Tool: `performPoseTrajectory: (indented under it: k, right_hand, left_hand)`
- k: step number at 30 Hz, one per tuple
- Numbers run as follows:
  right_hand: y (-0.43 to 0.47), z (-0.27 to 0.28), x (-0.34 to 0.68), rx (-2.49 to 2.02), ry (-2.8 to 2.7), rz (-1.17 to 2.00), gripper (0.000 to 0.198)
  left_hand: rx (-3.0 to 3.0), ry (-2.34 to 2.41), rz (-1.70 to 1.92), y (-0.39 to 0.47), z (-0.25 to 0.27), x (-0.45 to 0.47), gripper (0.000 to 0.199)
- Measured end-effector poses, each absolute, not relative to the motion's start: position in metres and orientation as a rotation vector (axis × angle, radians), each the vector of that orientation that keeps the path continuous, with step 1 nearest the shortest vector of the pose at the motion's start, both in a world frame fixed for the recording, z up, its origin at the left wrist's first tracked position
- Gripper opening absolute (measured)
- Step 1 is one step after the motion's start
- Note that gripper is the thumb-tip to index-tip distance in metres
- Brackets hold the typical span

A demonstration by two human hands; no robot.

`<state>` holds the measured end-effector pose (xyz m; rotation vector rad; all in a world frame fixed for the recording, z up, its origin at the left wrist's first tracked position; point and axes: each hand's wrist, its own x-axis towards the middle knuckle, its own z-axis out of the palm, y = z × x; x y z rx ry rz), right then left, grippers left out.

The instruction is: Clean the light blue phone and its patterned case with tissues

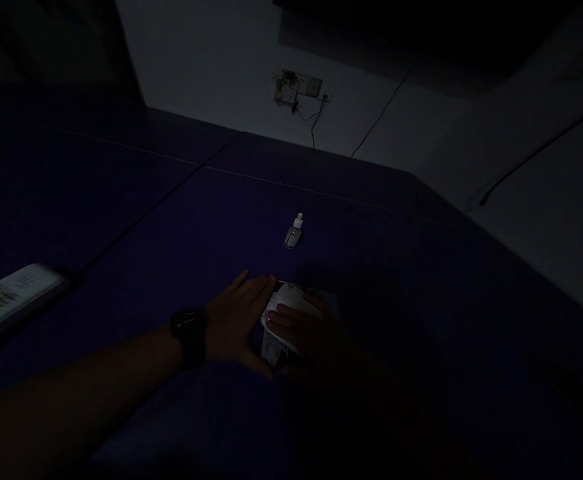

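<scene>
The scene is very dark. My left hand (239, 323), with a black watch on the wrist, lies with fingers stretched out along the left edge of a flat, dark rectangular object (272, 348); what kind it is, I cannot make out. A white cloth (291, 298) or tissue lies bunched on top of that object. Over the cloth, my right hand (309, 327) presses it down with slightly bent fingers; its thumb is lost in shadow. Beyond both hands, a small clear dropper bottle (293, 233) with a white cap stands on the dark blue surface.
On the left lies a long white item (16, 293) with a printed flower pattern. Wall sockets (306, 85) with plugs and hanging cables are on the white wall at the back. A thin dark seam (156, 207) crosses the blue surface (211, 220).
</scene>
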<state>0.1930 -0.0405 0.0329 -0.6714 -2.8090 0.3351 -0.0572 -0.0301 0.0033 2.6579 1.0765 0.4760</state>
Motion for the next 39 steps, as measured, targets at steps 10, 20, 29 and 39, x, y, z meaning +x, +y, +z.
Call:
performPoseTrajectory:
  k: [10,20,29,39]
  right_hand:
    - [-0.038,0.025,0.195,-0.555,-2.824,0.308,0.055]
    - [-0.041,0.022,0.198,-0.528,-2.777,0.25,0.054]
    - [-0.041,0.022,0.198,-0.54,-2.799,0.232,0.054]
    - [-0.044,0.022,0.201,-0.472,-2.82,0.285,0.049]
  left_hand:
    - [2.642,1.05,0.502,-0.03,0.003,-0.057,0.141]
    - [2.647,1.054,0.481,-0.029,0.004,-0.056,0.144]
    - [2.627,1.06,0.472,-0.03,0.004,-0.057,0.142]
    - [2.607,1.051,0.481,-0.03,0.007,-0.056,0.142]
